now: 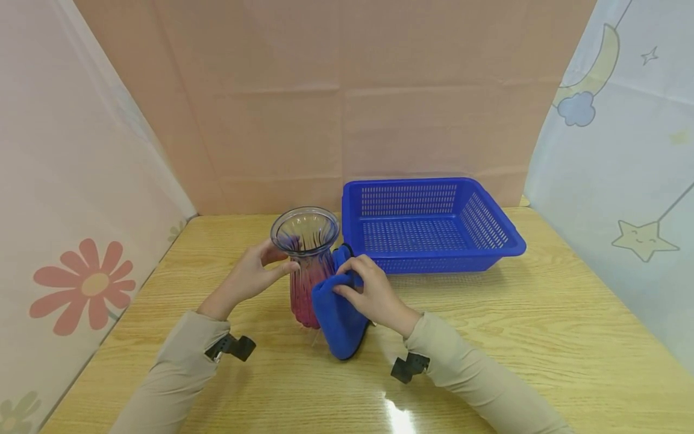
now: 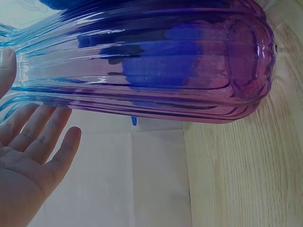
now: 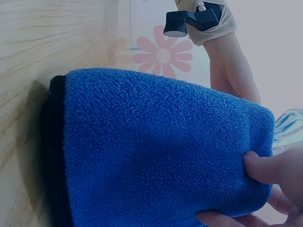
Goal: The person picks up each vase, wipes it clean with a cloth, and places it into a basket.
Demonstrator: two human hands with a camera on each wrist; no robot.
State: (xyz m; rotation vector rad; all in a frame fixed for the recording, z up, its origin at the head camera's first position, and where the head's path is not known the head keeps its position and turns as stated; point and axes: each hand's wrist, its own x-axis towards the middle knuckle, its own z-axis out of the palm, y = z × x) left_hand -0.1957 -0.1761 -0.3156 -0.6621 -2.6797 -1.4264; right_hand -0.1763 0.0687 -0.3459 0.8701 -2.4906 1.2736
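A ribbed glass vase (image 1: 310, 289), bluish at its flared rim and pink toward the base, stands upright near the middle of the table. My left hand (image 1: 255, 272) holds it just below the rim, thumb on the near side and fingers round the far side. In the left wrist view, the fingertips (image 2: 61, 113) lie along the vase's neck. My right hand (image 1: 374, 293) pinches a folded blue towel (image 1: 340, 322) with dark edging by its upper part. The towel hangs against the right side of the vase and covers part of it.
A blue slotted plastic basket (image 1: 434, 263) sits behind and to the right of the vase, close to the back wall. The wooden table (image 1: 542, 337) is bordered by cloth backdrops at the back and both sides.
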